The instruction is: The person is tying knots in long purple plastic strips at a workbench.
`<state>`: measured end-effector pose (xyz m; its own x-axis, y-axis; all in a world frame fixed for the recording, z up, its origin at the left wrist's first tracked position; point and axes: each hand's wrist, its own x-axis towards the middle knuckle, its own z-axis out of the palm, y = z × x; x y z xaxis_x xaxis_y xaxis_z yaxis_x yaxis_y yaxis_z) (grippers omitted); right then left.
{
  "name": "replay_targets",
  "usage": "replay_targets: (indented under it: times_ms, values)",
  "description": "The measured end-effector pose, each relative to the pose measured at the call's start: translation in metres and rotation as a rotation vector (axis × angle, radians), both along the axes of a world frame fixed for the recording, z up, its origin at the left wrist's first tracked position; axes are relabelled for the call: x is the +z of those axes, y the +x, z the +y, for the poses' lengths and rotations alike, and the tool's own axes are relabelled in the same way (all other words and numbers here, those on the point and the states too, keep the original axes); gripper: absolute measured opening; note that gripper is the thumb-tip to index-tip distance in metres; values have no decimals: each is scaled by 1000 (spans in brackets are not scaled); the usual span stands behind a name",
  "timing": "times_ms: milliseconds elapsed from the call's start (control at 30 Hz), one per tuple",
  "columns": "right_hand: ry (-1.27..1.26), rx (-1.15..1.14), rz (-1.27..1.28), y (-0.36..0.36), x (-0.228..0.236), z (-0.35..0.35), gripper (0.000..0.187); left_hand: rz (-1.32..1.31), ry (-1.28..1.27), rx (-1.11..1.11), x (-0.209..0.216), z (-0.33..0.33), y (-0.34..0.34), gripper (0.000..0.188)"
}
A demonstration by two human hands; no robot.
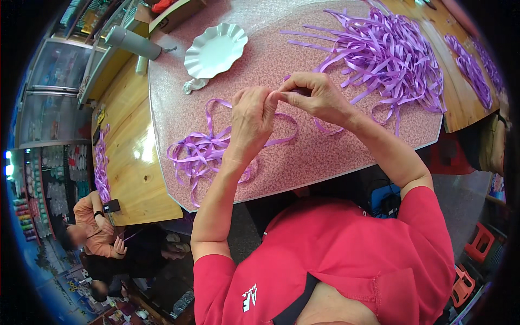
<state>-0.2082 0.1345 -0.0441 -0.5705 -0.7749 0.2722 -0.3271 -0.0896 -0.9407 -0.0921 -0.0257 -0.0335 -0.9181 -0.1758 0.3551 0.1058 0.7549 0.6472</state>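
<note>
Cut ribbon strips (201,154) lie on the tabletop (303,157) left of the left hand (252,116); the ribbon heap (387,57) lies beyond the right hand (314,96)

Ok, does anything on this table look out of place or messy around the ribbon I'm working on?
Nothing looks damaged or spilled. The left hand and right hand pinch a purple ribbon over the pink table. A loose ribbon heap sprawls at the far right, a smaller pile lies near left. The white scalloped plate sits empty.

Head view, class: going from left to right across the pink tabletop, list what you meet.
White scalloped plate → small heap of purple ribbon loops → left hand → right hand → large pile of purple ribbon strips.
</note>
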Motion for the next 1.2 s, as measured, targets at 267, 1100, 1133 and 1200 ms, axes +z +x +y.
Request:
replay_targets:
  times_ms: [267, 1100, 1133, 1200]
  values:
    - [2, 30, -97, 6, 4, 0, 12, -69, 292, 30, 0, 10, 5, 26]
    - [-115, -52, 289, -2, 5, 0, 10, -64, 536, -27, -14, 6, -2, 26]
    - [-86, -40, 244, -2, 7, 1, 10, -75, 573, -36, -13, 5, -2, 23]
    - [-54, -24, 76, -3, 7, 3, 12, -93, 699, -43, -9, 8, 0, 20]
